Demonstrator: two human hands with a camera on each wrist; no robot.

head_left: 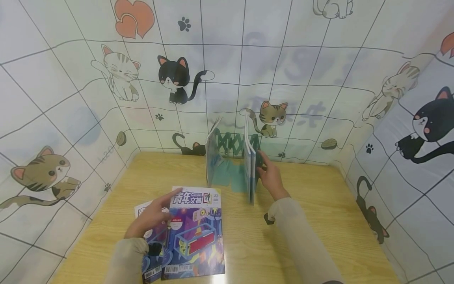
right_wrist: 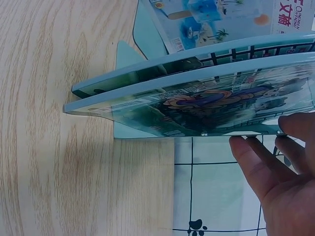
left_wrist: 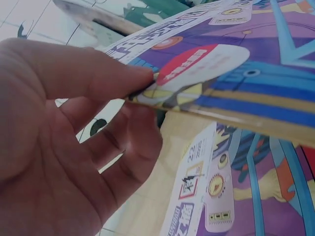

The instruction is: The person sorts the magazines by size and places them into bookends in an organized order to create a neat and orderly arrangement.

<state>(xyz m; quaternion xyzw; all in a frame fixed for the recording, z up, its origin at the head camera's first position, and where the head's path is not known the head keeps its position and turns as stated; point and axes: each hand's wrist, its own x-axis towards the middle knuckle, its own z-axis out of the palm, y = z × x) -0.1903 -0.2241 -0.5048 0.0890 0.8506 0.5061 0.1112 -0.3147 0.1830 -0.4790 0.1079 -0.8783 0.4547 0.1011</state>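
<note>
On the table lie two overlapping purple magazines. My left hand (head_left: 152, 215) pinches the left edge of the upper magazine (head_left: 196, 236); in the left wrist view the thumb (left_wrist: 103, 76) lies on its cover and the fingers curl below. Beneath it shows the lower magazine (head_left: 152, 272), partly covered. A green expanding bookend (head_left: 232, 144) stands at the back with upright magazines (head_left: 251, 173) against its right side. Behind these, my right hand (head_left: 272, 179) touches the outer face of the bookend's right end plate, fingertips (right_wrist: 239, 145) against it.
At the bookend's left end stands another upright magazine (head_left: 212, 157). The wooden table (head_left: 319, 221) is enclosed at the back and sides by cat-print cloth walls (head_left: 227, 71).
</note>
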